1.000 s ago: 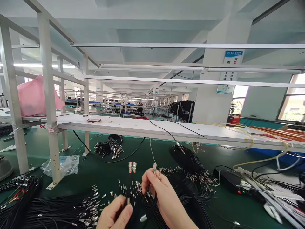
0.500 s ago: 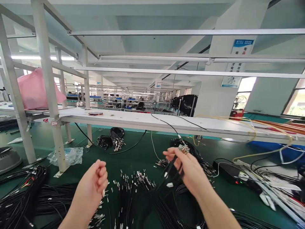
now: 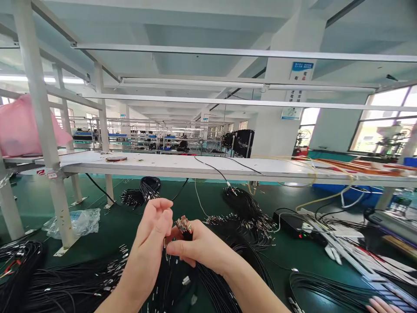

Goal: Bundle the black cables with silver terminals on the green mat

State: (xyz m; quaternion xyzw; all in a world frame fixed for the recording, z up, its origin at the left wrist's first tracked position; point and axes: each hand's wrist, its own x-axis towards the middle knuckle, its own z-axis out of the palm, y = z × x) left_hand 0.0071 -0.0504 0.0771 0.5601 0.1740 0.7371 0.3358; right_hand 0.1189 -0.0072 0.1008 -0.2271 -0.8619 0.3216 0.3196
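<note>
Carrying all this: the green tabletop (image 3: 112, 230), with a raised white shelf (image 3: 169, 163) along its far edge; working low and well in front of that shelf should give the arms room.
Left cable pile (image 3: 71, 278): spread toward the tabletop's near left corner, most bright tips facing right; best to reach over those tips rather than brush across them.
Far cable coil (image 3: 250, 217): lying right of the tabletop's middle, toward the far edge, its tips fanned out; well apart from the work, so it can be left alone.
Left hand (image 3: 151, 243): grip partly curled, fingertips raised just beside the other hand; the inner side is hidden, so I cannot tell whether it pinches anything. A light touch here would probably serve for guiding one cable at a time.
Right hand (image 3: 198, 245): grip closed around several cables, thumb in front; a firm hold without crushing looks right.
Held bunch (image 3: 187, 234): raised above the tabletop, toward the middle of its near edge; keeping it upright should help the lengths hang freely.
Metal ends (image 3: 183, 222): clustered above the thumb, pointing up; they would be best kept level and facing one way.
Single connector (image 3: 186, 280): below the bunch; whether it hangs or rests is unclear.
</note>
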